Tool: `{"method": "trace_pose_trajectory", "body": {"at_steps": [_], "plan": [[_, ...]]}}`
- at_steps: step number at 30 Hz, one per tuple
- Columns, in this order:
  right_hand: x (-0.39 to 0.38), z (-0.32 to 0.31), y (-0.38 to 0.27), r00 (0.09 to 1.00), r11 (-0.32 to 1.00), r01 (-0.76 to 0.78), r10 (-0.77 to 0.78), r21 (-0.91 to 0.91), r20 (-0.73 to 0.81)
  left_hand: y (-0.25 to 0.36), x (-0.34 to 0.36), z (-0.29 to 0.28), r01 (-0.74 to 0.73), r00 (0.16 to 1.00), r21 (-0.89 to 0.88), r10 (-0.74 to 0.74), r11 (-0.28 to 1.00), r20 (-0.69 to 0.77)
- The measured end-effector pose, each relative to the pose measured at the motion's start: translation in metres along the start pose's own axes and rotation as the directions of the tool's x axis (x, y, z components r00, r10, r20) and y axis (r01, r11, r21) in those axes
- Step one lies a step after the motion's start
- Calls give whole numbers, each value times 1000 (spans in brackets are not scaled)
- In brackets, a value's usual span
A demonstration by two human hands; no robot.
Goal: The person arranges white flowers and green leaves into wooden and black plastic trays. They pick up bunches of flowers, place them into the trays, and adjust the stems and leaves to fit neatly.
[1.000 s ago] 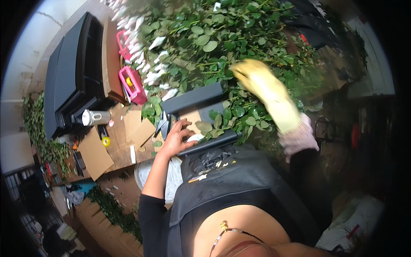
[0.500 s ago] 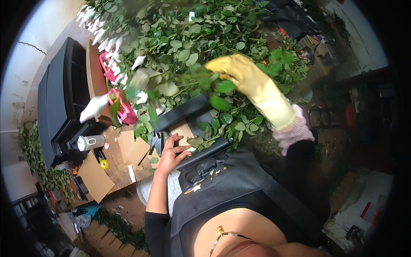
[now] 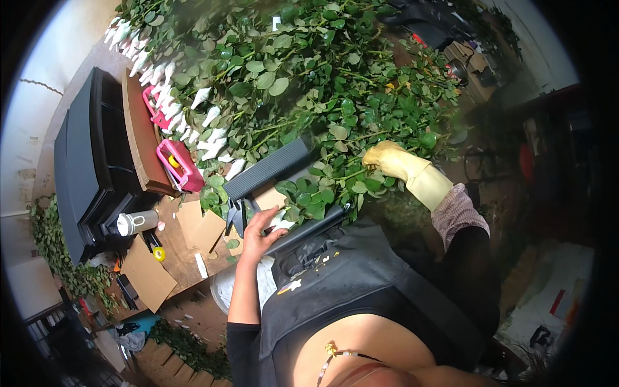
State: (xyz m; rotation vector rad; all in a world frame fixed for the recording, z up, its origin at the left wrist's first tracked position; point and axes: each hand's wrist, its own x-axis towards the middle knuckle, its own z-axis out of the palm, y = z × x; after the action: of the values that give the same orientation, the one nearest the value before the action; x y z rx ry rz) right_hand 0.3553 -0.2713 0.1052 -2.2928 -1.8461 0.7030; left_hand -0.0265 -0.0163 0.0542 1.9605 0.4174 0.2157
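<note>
My bare left hand [image 3: 256,237] bends its fingers and thumb round white-covered flower buds [image 3: 281,223] at the left end of a dark tray-like holder. From there leafy stems [image 3: 313,197] lie across the holder toward the right. At their far end, my right hand [image 3: 390,159] wears a long yellow glove, its fingers curled closed on the leafy stems; the fingertips are partly hidden. A black ridged bar [image 3: 271,169] forms the holder's far side, and a dark rounded bar [image 3: 309,230] its near side. Brown cardboard [image 3: 267,197] lies between them.
A big heap of leafy stems [image 3: 277,84] covers the bench beyond, white-covered buds [image 3: 216,143] along its left. Further left stand a pink plastic holder [image 3: 187,169], a white-lidded tumbler [image 3: 137,222], cardboard sheets [image 3: 149,274], yellow tape [image 3: 159,254] and a black-handled tool [image 3: 237,218].
My gloved right hand has come down and right from above the heap. A blurred white-covered bud at the left no longer shows there. My left fingers have curled in round the buds.
</note>
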Motion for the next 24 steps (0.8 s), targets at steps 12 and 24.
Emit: {"method": "trace_pose_trajectory", "body": {"at_steps": [12, 24], "plan": [[92, -81, -57, 882, 994, -103, 106, 31, -459, 10, 8, -11, 118, 972, 22, -120, 993, 201], [244, -17, 23, 725, 953, 216, -10, 214, -689, 19, 18, -4, -70, 998, 209, 69, 975, 13]]}}
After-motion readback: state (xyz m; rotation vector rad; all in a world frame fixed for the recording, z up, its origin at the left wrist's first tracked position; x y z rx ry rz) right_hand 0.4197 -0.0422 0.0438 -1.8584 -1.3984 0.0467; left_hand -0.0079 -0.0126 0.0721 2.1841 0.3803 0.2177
